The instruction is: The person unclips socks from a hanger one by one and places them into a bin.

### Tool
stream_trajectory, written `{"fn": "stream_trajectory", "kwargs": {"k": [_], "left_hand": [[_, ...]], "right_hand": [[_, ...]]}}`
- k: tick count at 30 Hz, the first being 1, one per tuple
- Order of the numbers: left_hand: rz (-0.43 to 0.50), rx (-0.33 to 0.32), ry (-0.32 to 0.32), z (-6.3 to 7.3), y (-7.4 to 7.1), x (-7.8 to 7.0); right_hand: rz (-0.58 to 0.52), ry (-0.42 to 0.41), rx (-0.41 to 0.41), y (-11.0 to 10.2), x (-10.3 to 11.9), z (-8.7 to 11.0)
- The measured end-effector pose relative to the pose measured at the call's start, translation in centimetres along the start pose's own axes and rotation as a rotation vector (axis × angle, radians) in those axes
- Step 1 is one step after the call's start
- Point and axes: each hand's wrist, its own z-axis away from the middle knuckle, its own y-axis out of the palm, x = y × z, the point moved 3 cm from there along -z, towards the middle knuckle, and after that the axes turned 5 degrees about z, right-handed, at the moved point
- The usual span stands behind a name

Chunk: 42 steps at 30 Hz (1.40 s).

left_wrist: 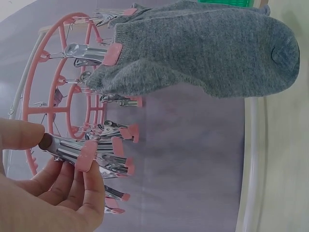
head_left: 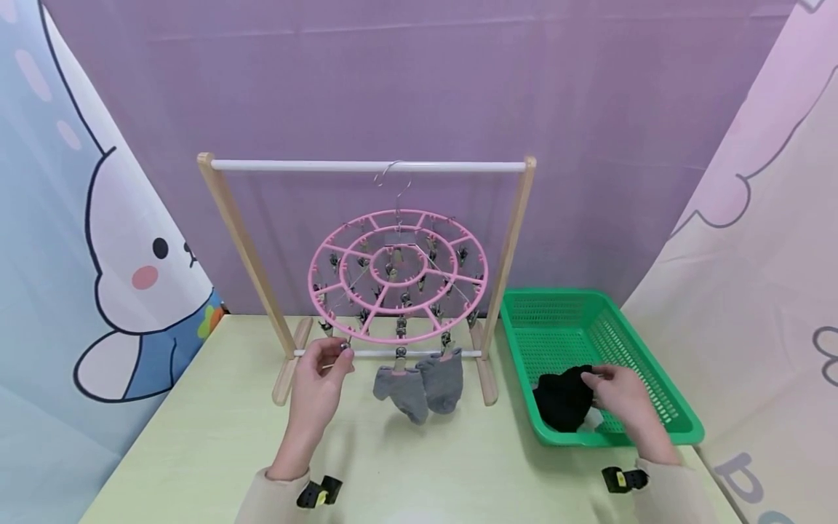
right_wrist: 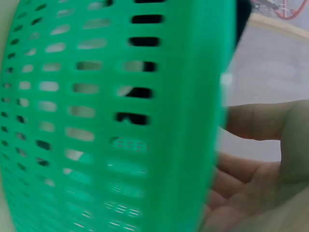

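Note:
My left hand (head_left: 318, 382) pinches a metal clip (left_wrist: 67, 150) with pink tips between thumb and fingers, at the front left of the pink round hanger (head_left: 398, 338). No cloth shows in that clip. Two grey socks (head_left: 443, 382) hang from neighbouring clips to its right, and one sock (left_wrist: 203, 53) looms large in the left wrist view. Over the green basket (head_left: 599, 298), my right hand (head_left: 622, 393) pinches the edge of a bunched black sock (head_left: 563, 399). In the right wrist view the basket wall hides the fingertips.
The hanger's hook hangs on the white rail (head_left: 294, 166) of a wooden stand (head_left: 507, 255). Several more clips dangle beneath the hanger's rings. Something white (head_left: 592, 420) lies under the black sock in the basket. A purple curtain (head_left: 419, 87) covers the back.

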Motion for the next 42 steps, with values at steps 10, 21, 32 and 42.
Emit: {"fn": "stream_trajectory", "kwargs": {"k": [10, 21, 32, 42], "left_hand": [[-0.022, 0.017, 0.02, -0.5, -0.3, 0.2], [-0.034, 0.019, 0.039, -0.5, -0.3, 0.4], [-0.045, 0.017, 0.03, -0.5, -0.7, 0.7], [-0.045, 0.032, 0.033, -0.6, -0.6, 0.9]], "right_hand": [[0.085, -0.111, -0.118, -1.1, 5.1, 2.5], [-0.089, -0.391, -0.168, 1.8, 11.0, 3.6], [-0.304, -0.534, 0.076, 9.1, 14.6, 4.2], [-0.281, -0.608, 0.1, 12.2, 16.4, 4.5]]}}
